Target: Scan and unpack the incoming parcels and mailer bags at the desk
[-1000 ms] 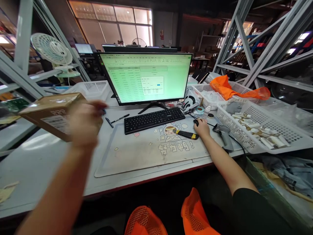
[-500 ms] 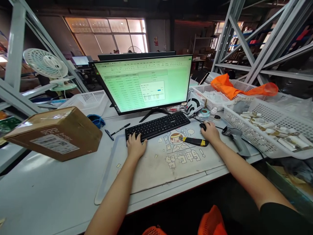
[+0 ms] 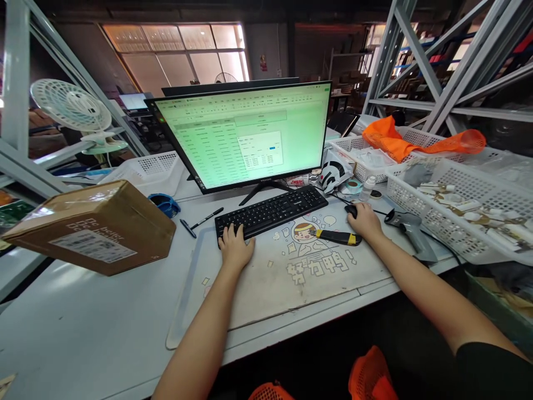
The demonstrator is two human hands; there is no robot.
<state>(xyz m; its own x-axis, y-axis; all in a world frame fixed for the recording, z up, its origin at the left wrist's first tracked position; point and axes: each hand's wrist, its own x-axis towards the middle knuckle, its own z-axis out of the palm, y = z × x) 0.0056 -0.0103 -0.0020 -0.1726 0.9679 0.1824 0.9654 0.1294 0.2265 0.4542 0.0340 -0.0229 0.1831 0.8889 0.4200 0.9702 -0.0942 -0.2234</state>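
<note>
My left hand [image 3: 236, 246] rests with spread fingers on the left end of a black keyboard [image 3: 275, 211]. Wrapped over a black computer mouse [image 3: 352, 210] is my right hand [image 3: 365, 221], its palm hiding most of the mouse. Between the hands, a yellow and black utility knife [image 3: 338, 237] lies on the pale desk mat [image 3: 266, 294] with its cartoon print. Behind the keyboard stands a monitor [image 3: 208, 150] showing a spreadsheet with a small dialog window. A grey barcode scanner [image 3: 414, 233] lies just right of my right hand.
A cardboard box [image 3: 95, 228] stands tilted on the left, near two pens [image 3: 207, 218] and a blue tape roll [image 3: 164, 204]. White baskets [image 3: 458, 216] with small parts and orange mesh [image 3: 391, 139] fill the right side. A fan [image 3: 70, 105] sits behind the box.
The camera view has shifted slightly, so the desk items sit a little further right in the picture. Both hands stay on the keyboard and the mouse.
</note>
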